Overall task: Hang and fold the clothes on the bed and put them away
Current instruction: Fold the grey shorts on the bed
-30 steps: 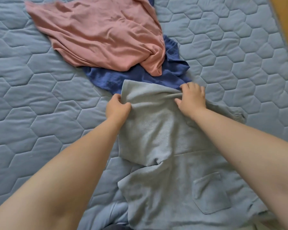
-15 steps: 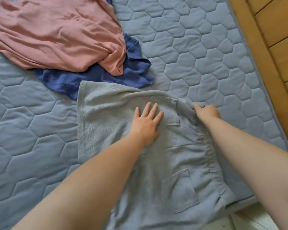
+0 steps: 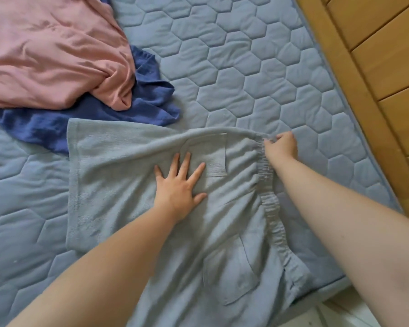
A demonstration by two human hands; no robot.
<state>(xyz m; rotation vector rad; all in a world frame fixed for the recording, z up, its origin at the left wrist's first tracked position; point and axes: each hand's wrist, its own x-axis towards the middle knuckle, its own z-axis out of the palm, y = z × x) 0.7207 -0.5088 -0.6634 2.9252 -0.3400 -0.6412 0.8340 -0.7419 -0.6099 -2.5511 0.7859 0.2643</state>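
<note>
Grey-blue shorts (image 3: 118, 185) with an elastic waistband and two patch pockets lie spread on the quilted bed (image 3: 257, 74). My left hand (image 3: 178, 185) presses flat on the cloth beside the upper pocket, fingers straight and spread. My right hand (image 3: 282, 145) pinches the far end of the gathered waistband at the shorts' right side. A pink garment (image 3: 47, 53) lies crumpled at the upper left, on top of a dark blue garment (image 3: 149, 95).
The bed's right edge runs along a wooden frame or floor (image 3: 376, 55). White floor (image 3: 340, 312) shows at the bottom right corner, where the shorts hang near the bed's edge.
My left hand let go of the shorts' edge and now presses flat on the cloth. My right hand pulled the waistband out to the right, spreading the shorts wider.
</note>
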